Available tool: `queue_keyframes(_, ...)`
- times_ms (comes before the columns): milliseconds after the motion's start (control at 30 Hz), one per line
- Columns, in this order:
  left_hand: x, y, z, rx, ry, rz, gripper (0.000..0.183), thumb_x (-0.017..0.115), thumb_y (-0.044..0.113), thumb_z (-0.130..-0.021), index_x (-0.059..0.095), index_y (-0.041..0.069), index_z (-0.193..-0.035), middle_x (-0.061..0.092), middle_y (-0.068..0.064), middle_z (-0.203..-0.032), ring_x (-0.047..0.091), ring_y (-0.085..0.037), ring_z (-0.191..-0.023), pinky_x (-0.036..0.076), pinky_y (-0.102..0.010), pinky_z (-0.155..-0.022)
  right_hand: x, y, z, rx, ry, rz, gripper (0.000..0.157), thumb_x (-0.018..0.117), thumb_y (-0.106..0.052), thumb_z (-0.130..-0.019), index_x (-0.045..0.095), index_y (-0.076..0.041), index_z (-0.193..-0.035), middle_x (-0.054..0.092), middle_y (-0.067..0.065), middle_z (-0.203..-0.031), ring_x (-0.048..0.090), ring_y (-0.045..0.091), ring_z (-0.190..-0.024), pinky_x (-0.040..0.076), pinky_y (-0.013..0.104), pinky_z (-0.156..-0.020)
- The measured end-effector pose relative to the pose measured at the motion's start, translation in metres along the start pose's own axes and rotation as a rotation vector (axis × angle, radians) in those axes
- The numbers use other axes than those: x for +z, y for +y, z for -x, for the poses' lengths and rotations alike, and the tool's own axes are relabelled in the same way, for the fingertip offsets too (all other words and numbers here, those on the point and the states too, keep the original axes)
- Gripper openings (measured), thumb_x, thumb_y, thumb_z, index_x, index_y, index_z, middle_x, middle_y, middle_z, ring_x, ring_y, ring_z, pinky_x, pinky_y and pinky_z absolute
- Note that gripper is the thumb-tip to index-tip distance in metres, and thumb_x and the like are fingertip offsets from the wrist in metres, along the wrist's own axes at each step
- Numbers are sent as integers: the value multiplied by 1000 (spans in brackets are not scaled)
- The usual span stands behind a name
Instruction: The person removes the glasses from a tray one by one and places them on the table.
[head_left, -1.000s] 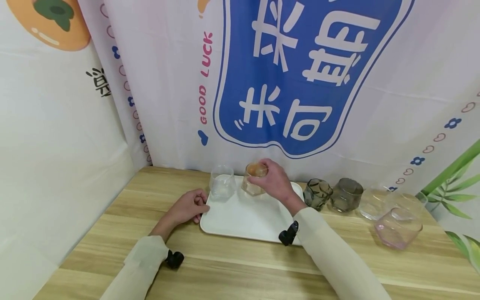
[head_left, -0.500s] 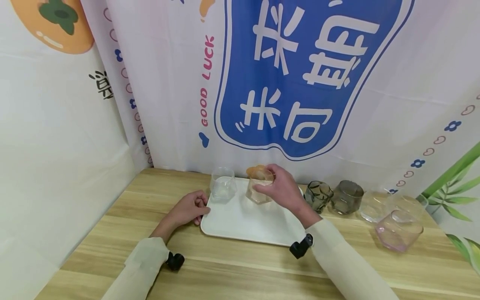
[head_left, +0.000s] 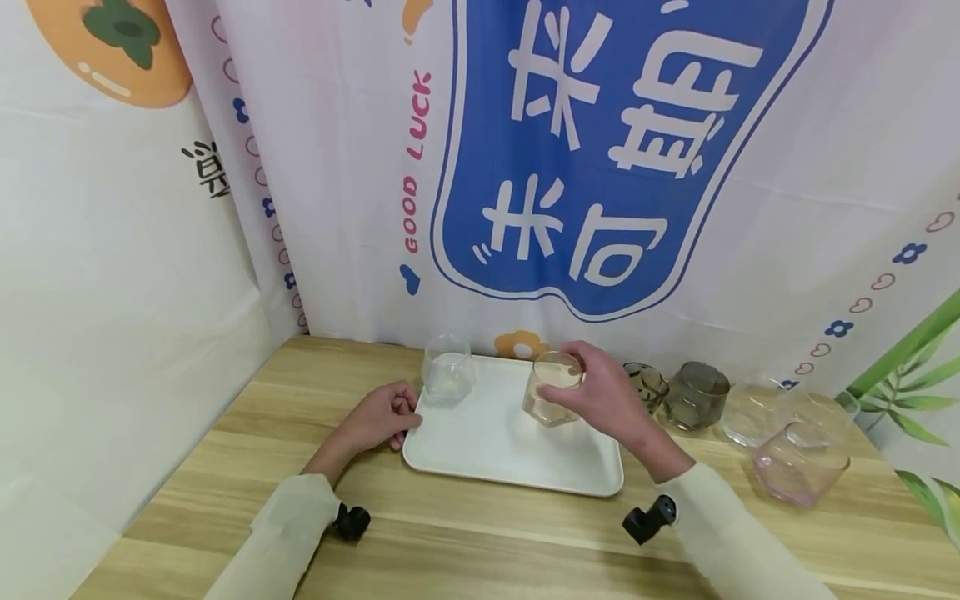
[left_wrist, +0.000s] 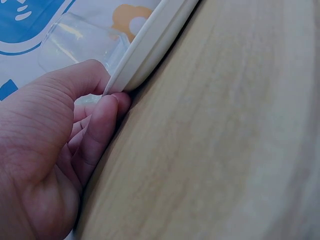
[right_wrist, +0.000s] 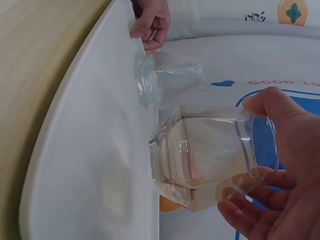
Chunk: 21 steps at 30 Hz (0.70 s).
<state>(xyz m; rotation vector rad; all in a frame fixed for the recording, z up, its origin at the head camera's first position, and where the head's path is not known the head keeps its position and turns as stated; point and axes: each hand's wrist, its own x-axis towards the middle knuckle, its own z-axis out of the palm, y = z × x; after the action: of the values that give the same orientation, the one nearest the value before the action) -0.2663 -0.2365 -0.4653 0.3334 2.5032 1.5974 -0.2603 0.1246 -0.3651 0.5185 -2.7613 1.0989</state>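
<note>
My right hand [head_left: 603, 396] grips a faintly amber, faceted drinking glass [head_left: 553, 393] near its rim, thumb on one side and fingers on the other. The glass is upright over the right half of a white rectangular tray [head_left: 487, 450]; whether its base touches the tray I cannot tell. At the tray's left edge, my left hand [head_left: 380, 417] pinches the rim between thumb and fingers, close up in the left wrist view. A clear drinking glass [head_left: 447, 371] stands on the tray's back left corner, also seen in the right wrist view beyond the held glass [right_wrist: 210, 155].
Right of the tray stand a dark patterned glass [head_left: 647, 383], partly behind my right hand, and a smoky grey glass [head_left: 696, 396]. Further right are clear glasses [head_left: 750, 417] and a pinkish glass [head_left: 801, 467]. A printed curtain [head_left: 360, 208] hangs behind the wooden table [head_left: 450, 533].
My right hand has carried the amber glass right and slightly nearer across the tray, uncovering an orange flower on the curtain. The left hand has stayed at the tray's edge.
</note>
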Motion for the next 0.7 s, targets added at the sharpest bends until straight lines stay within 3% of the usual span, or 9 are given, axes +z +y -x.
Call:
queue_keyframes(200, -1, 2, 0, 36, -15, 5, 17, 70, 2, -94, 55, -4, -102, 57, -8, -71, 58, -16, -52, 52, -27, -46, -15, 15, 19, 1, 22, 10, 69, 86, -41, -82, 60, -3, -134, 64, 14, -129, 59, 32, -114, 52, 51, -94)
queue_keyframes(400, -1, 4, 1, 25, -16, 2, 17, 69, 3, -95, 55, -4, -102, 57, -8, -71, 57, -16, -51, 52, -27, -46, -31, 31, 40, -75, 100, 32, 61, 89, -34, -81, 63, -2, -127, 67, 14, -120, 62, 31, -106, 52, 48, -88)
queue_keyframes(700, -2, 3, 2, 20, -13, -16, 17, 69, 4, -95, 56, -3, -102, 58, -8, -72, 59, -17, -53, 54, -28, -48, -58, 50, 71, -71, 146, 119, 60, 90, -31, -81, 63, -2, -126, 68, 16, -117, 60, 27, -94, 51, 40, -75)
